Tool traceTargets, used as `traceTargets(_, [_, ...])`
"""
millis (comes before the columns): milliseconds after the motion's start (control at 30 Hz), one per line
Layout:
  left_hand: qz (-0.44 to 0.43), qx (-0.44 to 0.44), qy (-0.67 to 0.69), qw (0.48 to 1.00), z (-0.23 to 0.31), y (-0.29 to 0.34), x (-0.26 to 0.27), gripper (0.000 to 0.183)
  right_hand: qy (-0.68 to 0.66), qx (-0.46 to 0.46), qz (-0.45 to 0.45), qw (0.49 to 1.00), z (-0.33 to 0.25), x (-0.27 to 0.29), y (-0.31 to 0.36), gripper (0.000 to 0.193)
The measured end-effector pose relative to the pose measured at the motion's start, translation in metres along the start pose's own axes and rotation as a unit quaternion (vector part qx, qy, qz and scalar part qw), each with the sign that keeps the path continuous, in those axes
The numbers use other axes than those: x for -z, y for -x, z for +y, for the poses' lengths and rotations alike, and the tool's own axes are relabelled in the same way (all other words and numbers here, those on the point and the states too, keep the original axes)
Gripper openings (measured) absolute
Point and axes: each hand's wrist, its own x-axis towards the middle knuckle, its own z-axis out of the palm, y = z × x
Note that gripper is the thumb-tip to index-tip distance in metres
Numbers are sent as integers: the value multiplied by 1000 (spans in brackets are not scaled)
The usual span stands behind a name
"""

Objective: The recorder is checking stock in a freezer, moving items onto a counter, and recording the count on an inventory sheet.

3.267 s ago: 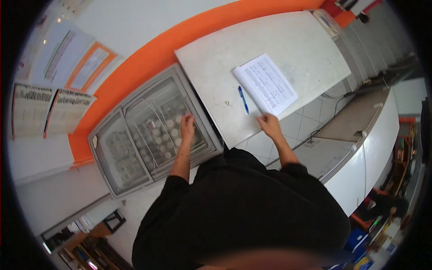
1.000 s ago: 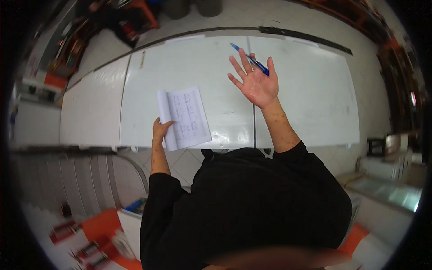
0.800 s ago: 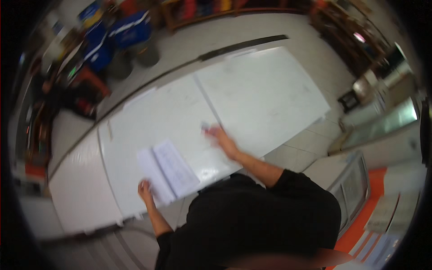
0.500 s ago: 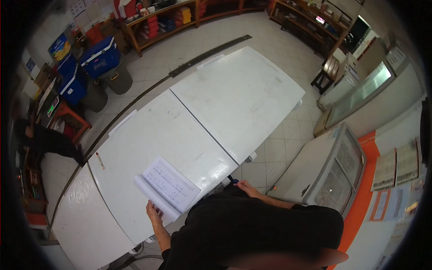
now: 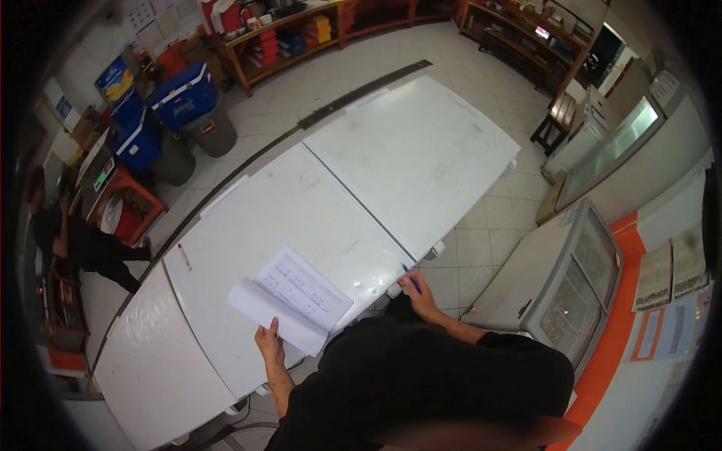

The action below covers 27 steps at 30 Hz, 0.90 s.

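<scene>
An open notebook [image 5: 314,284] with handwritten lines lies near the close edge of the white table. Its near leaf [image 5: 274,310] is curled up and covers part of the writing. My left hand [image 5: 270,340] grips the bottom edge of that leaf, thumb on top. At the table's edge, to the right of the notebook, my right hand [image 5: 419,292] is closed around a blue pen [image 5: 411,276], whose end points up past the fingers. A red-and-white marker [image 5: 184,257] rests on the table to the left.
The long white table [image 5: 414,150] has seams between its sections. A low glass-topped freezer [image 5: 541,278] stands to my right. Beyond the table are blue cool boxes [image 5: 180,94] on grey bins. A person in dark clothes [image 5: 83,240] is at the far left, beside a scale [image 5: 104,174].
My right hand has risen from below the table's edge with the pen. The left hand's thumb now lies over the curled leaf, which is flatter. The view has shifted slightly.
</scene>
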Motion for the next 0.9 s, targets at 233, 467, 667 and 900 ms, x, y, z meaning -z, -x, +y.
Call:
traceTargets(233, [42, -63, -38, 996, 17, -13, -72, 50, 137, 170, -261, 940, -83, -155, -26, 53])
traceTargets(467, [120, -147, -189, 964, 26, -8, -25, 44, 247, 196, -189, 930, -13, -192, -39, 43])
traceTargets(667, [377, -204, -482, 764, 16, 29, 35, 50, 305, 321, -128, 888, -9, -128, -67, 42])
traceTargets(900, [187, -3, -543, 819, -29, -1, -43, 84, 322, 331, -194, 865, -19, -121, -62, 36])
